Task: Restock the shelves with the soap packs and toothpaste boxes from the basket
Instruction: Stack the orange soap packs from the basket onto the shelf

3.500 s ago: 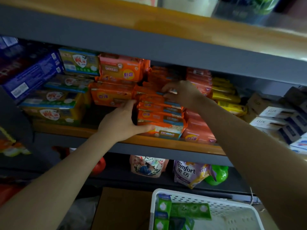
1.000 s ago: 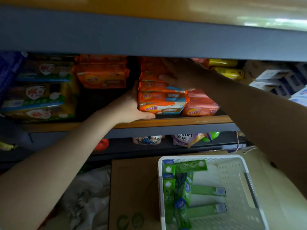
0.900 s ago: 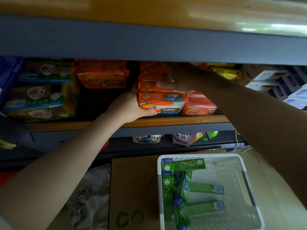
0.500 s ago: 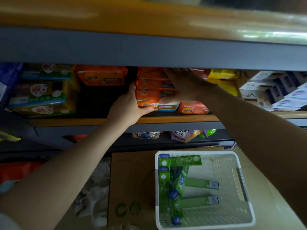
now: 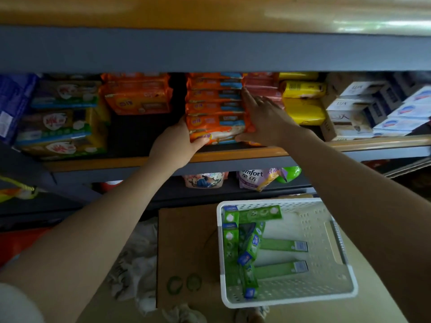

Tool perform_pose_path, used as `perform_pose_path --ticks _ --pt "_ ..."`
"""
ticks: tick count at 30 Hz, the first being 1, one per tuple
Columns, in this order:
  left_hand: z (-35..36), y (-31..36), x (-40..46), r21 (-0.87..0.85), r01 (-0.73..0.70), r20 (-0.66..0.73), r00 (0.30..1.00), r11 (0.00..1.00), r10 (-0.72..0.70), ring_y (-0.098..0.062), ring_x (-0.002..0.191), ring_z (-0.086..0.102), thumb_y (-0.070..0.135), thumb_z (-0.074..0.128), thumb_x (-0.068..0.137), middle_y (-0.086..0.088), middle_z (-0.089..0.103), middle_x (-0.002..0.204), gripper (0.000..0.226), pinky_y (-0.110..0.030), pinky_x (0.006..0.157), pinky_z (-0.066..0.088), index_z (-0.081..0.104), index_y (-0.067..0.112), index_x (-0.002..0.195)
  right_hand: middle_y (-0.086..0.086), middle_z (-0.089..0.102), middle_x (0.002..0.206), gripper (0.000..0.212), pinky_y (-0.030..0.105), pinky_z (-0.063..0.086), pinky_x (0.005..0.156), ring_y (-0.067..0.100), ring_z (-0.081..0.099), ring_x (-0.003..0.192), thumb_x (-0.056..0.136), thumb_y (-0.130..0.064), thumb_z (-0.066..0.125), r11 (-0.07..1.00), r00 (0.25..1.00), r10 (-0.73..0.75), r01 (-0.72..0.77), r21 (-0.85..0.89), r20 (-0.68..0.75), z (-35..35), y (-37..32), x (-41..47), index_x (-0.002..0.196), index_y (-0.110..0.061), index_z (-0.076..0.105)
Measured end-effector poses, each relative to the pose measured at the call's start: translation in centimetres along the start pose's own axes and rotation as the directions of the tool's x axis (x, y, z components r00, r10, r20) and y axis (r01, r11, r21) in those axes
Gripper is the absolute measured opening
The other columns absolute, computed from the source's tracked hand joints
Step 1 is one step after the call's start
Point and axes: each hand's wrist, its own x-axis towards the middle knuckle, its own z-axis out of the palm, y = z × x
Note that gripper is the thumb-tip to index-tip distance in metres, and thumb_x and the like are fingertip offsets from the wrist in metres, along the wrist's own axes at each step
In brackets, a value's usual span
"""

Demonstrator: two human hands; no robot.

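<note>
A stack of orange soap packs [image 5: 215, 106] stands on the middle shelf [image 5: 233, 156]. My left hand [image 5: 173, 145] grips the lower left end of the bottom pack, thumb under its front edge. My right hand [image 5: 263, 120] lies flat against the stack's right side, fingers spread and pointing up. Below, a white basket [image 5: 335, 292] holds several green toothpaste boxes [image 5: 282, 268], mostly along its left side.
More orange packs [image 5: 137, 99] and green-yellow packs [image 5: 58, 129] sit to the left, with a dark gap between. Pink and yellow packs [image 5: 303, 102] and white soap boxes [image 5: 359, 110] fill the right. The basket rests on a cardboard box [image 5: 186, 252]. The upper shelf's grey edge [image 5: 210, 50] hangs low overhead.
The view has tilted down, so the basket shows more fully. My right hand has slid from the top of the orange stack down to its right side. My left hand stays at the lower left.
</note>
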Motion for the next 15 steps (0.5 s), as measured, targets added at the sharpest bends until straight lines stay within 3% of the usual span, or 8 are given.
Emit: perform_pose_path --ticks 4,6,8,10,12,15 --pt "-0.4 0.6 0.0 0.041 0.053 0.032 0.998 0.998 -0.054 -0.032 0.105 0.059 0.046 0.055 0.087 -0.013 0.060 0.120 0.057 -0.036 0.077 0.046 0.041 0.012 0.131 0.015 0.023 0.155 0.106 0.038 0.020 0.115 0.031 0.027 0.140 0.077 -0.048 0.067 0.995 1.000 0.031 -0.030 -0.092 0.006 -0.3 -0.4 -0.2 0.148 -0.002 0.003" --pt "-1.2 1.0 -1.3 0.170 0.084 -0.044 0.996 0.982 -0.077 -0.035 0.110 0.055 0.045 0.055 0.087 -0.016 0.057 0.123 0.059 -0.040 0.079 0.046 0.039 0.010 0.132 0.015 0.026 0.153 0.103 0.040 0.024 0.114 0.031 0.029 0.140 0.077 -0.054 0.065 0.984 0.999 0.028 -0.035 -0.175 -0.043 -0.9 -0.8 -1.1 0.149 -0.004 0.010" --pt "-2.1 1.5 -3.9 0.327 0.052 -0.243 0.969 0.944 0.031 -0.039 0.118 0.048 0.037 0.055 0.088 -0.020 0.052 0.128 0.059 -0.046 0.088 0.045 0.037 0.006 0.135 0.017 0.043 0.143 0.085 0.046 0.039 0.103 0.035 0.042 0.130 0.078 -0.049 0.065 0.977 0.980 -0.029 -0.013 -0.211 -0.195 -1.4 -1.1 -2.9 0.142 -0.006 0.030" --pt "-2.1 2.4 -7.1 0.417 -0.066 -0.367 0.900 0.906 0.235 -0.040 0.115 0.050 0.026 0.058 0.086 -0.020 0.056 0.123 0.050 -0.048 0.088 0.046 0.045 0.003 0.129 0.018 0.062 0.118 0.055 0.044 0.052 0.080 0.037 0.060 0.106 0.078 -0.034 0.066 0.967 0.930 -0.145 0.060 -0.249 -0.337 -0.9 -1.0 -5.4 0.123 -0.005 0.053" --pt "-0.5 3.3 -10.1 0.448 -0.197 -0.319 0.876 0.872 0.362 -0.038 0.106 0.056 0.021 0.056 0.083 -0.017 0.062 0.113 0.041 -0.046 0.082 0.050 0.054 0.003 0.119 0.015 0.067 0.098 0.037 0.038 0.054 0.068 0.034 0.065 0.086 0.075 -0.024 0.067 0.949 0.911 -0.235 0.140 -0.283 -0.338 0.3 -0.5 -8.0 0.106 -0.005 0.061" --pt "4.6 4.8 -13.7 0.424 -0.307 -0.085 0.923 0.852 0.375 -0.033 0.096 0.062 0.021 0.054 0.080 -0.013 0.065 0.105 0.036 -0.041 0.075 0.054 0.058 0.007 0.113 0.012 0.068 0.089 0.030 0.034 0.054 0.065 0.031 0.067 0.079 0.077 -0.026 0.051 0.951 0.941 -0.260 0.210 -0.227 -0.217 2.6 1.1 -11.8 0.095 -0.006 0.065"
